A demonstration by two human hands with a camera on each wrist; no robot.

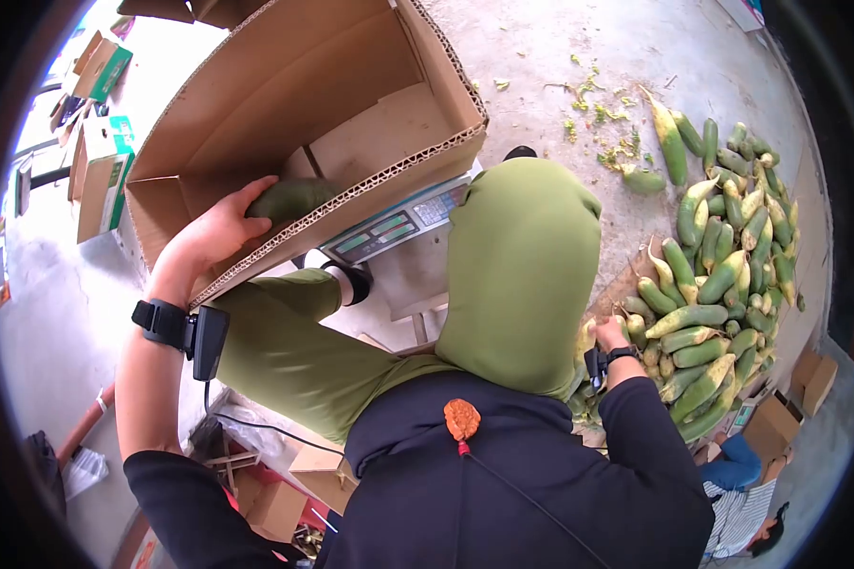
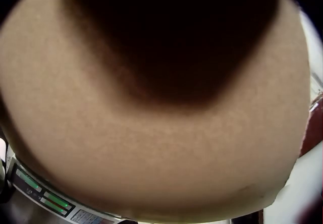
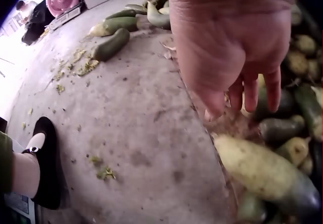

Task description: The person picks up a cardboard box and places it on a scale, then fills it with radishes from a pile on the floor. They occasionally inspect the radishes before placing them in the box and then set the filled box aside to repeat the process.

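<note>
Inside the near left part of a large open cardboard box (image 1: pixel 337 204), my left hand (image 1: pixel 220 223) grips a dark green radish (image 1: pixel 292 201) by its end, thumb on the near side and fingers on the far side. The left wrist view is mostly filled by blurred forearm. My right hand (image 1: pixel 609 334) reaches down at the near edge of a heap of green radishes (image 1: pixel 721 275). In the right wrist view its fingers (image 3: pixel 251 95) hang loosely downward, nothing seen between them, just above a pale-ended radish (image 3: pixel 257 168).
The box stands on a digital scale (image 1: pixel 389 232) in front of my knees. Leaf scraps (image 1: pixel 612 142) and a few loose radishes lie on the concrete floor. Green-and-white cartons (image 1: pixel 104 175) stand at the left. Another person (image 1: pixel 735 493) is beyond the heap.
</note>
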